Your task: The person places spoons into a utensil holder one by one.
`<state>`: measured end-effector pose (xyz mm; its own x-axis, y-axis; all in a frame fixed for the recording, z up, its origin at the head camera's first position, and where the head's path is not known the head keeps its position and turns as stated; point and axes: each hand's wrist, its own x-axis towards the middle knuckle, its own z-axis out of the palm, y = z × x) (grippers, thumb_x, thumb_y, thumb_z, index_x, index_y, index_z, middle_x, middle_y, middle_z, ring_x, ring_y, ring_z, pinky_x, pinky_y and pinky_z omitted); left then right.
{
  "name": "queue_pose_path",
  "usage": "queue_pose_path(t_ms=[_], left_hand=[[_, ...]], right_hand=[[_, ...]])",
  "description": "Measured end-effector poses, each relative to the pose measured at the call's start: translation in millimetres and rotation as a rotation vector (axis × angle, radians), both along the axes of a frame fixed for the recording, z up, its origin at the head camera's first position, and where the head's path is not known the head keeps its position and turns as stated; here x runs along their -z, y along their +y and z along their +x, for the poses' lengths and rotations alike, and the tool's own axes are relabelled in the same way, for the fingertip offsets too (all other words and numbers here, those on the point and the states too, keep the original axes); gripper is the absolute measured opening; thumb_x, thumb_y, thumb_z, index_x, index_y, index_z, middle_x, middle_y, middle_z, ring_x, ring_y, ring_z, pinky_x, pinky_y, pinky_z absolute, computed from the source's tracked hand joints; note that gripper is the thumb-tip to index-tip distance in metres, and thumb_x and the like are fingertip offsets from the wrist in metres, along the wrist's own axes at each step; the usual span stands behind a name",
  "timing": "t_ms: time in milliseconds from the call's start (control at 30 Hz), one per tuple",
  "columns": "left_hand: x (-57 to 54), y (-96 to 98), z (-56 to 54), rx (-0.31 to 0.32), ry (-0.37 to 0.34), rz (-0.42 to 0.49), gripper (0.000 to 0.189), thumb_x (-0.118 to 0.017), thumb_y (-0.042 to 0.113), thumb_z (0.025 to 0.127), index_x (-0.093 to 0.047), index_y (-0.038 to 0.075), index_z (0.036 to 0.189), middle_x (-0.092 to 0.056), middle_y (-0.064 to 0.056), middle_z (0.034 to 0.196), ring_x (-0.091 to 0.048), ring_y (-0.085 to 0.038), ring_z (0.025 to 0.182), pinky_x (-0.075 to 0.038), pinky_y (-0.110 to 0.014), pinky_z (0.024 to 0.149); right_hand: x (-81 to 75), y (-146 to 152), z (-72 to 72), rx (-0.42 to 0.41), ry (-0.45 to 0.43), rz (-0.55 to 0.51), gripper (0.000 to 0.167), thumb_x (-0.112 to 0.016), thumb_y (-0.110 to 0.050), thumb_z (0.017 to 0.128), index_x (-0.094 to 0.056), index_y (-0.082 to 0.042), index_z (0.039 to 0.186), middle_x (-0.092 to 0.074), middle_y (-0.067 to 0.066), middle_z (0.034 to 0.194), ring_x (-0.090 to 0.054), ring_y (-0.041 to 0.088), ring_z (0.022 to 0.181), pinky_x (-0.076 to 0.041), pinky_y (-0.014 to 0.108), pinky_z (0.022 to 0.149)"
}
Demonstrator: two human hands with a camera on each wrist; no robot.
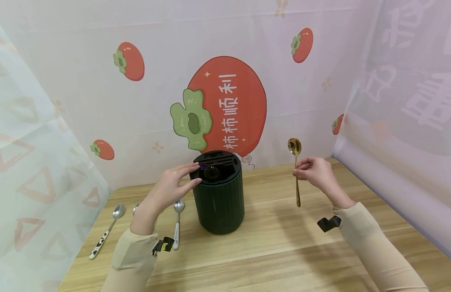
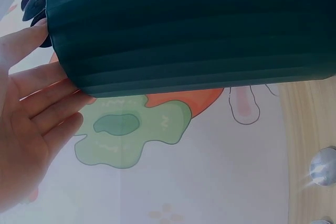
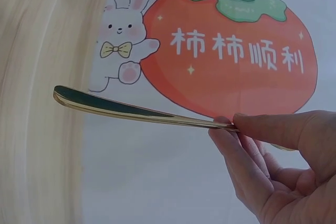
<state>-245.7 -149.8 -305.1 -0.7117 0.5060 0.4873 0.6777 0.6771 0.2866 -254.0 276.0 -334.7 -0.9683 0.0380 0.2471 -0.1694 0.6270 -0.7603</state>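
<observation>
My right hand [image 1: 314, 173] pinches a gold spoon [image 1: 297, 190] by the handle, between thumb and fingers. It hangs upright above the table, bowl up. In the right wrist view the handle [image 3: 115, 106] shows a dark green face with gold edges. My left hand [image 1: 167, 186] touches the top rim of a dark green ribbed utensil holder [image 1: 219, 207], its fingers [image 2: 47, 80] fairly straight against the side. Dark, shiny rounded utensil heads [image 2: 34, 6] stick out past the holder's top. What lies deeper inside is hidden.
Left of the holder lie a spoon with a cow-patterned handle [image 1: 99, 244] and a white-handled spoon [image 1: 176, 233]. Another spoon head [image 1: 135, 208] is mostly hidden behind my left arm. The wooden table [image 1: 269, 247] meets a printed cloth backdrop [image 1: 167, 101].
</observation>
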Motion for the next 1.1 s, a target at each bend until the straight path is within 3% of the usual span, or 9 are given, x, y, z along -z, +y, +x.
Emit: queue_pose_path(t_ms=[733, 1100], left_hand=[[-0.1, -0.7, 0.3, -0.01, -0.013, -0.007, 0.046, -0.06, 0.039, 0.092, -0.06, 0.012, 0.13, -0.055, -0.008, 0.137, -0.052, -0.028, 0.126, -0.043, -0.047, 0.102], [-0.5, -0.1, 0.7, -0.016, -0.014, -0.013, 0.047, -0.06, 0.04, 0.092, -0.059, 0.013, 0.13, -0.055, -0.006, 0.137, -0.052, -0.028, 0.126, -0.044, -0.047, 0.102]], right_hand=[[-11.6, -29.0, 1.0, -0.05, 0.063, -0.085, 0.024, -0.071, -0.01, 0.084, -0.063, 0.004, 0.101, -0.069, 0.021, 0.094, -0.067, 0.003, 0.068, -0.059, 0.027, 0.065], [-18.9, -43.3, -1.5, -0.071, 0.08, -0.144, 0.026, -0.073, -0.009, 0.082, -0.063, 0.005, 0.101, -0.07, 0.022, 0.094, -0.069, 0.007, 0.07, -0.059, 0.029, 0.066]])
